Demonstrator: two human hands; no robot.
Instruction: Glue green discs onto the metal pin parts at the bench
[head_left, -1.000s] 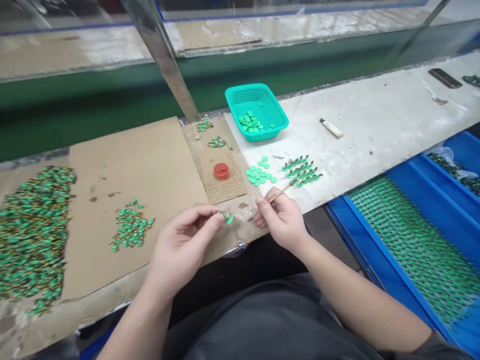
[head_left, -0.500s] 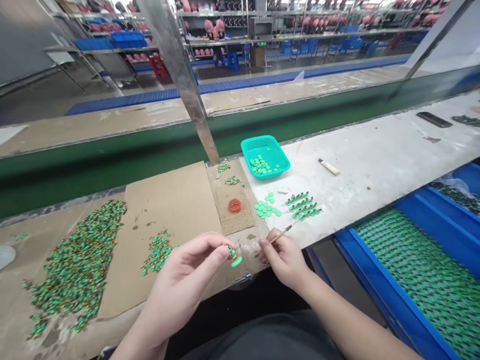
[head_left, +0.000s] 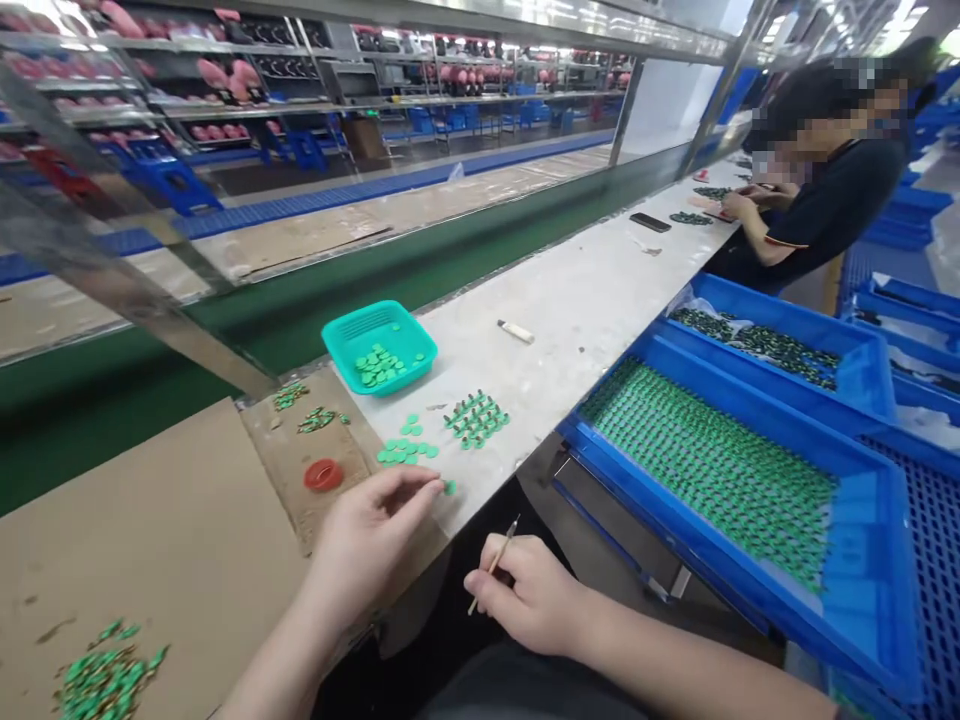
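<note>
My left hand [head_left: 367, 535] reaches over the near edge of the white bench, thumb and forefinger pinched on a small green disc piece [head_left: 450, 487]. The fingertips cover much of that piece. Lower and to the right, my right hand [head_left: 529, 590] is closed around a thin wooden-handled brush [head_left: 510, 537], its fine tip pointing up. Loose green discs [head_left: 405, 452] lie just beyond my left hand. Beside them stand rows of green discs with small dark-topped parts upright on them [head_left: 476, 418]. A red cap-like dish [head_left: 323, 475] rests on cardboard at left.
A teal basket [head_left: 420, 378] holds more discs. Small green-and-gold parts [head_left: 112, 680] lie on the cardboard [head_left: 172, 520]. A white tube [head_left: 515, 331] is on the bench. At right, blue trays [head_left: 870, 560] carry rows of green pieces. A co-worker [head_left: 832, 190] sits farther along.
The view has swung right, bringing the trays and a co-worker into sight. My left hand has carried the green piece toward the standing rows. My right hand has dropped lower with the brush.
</note>
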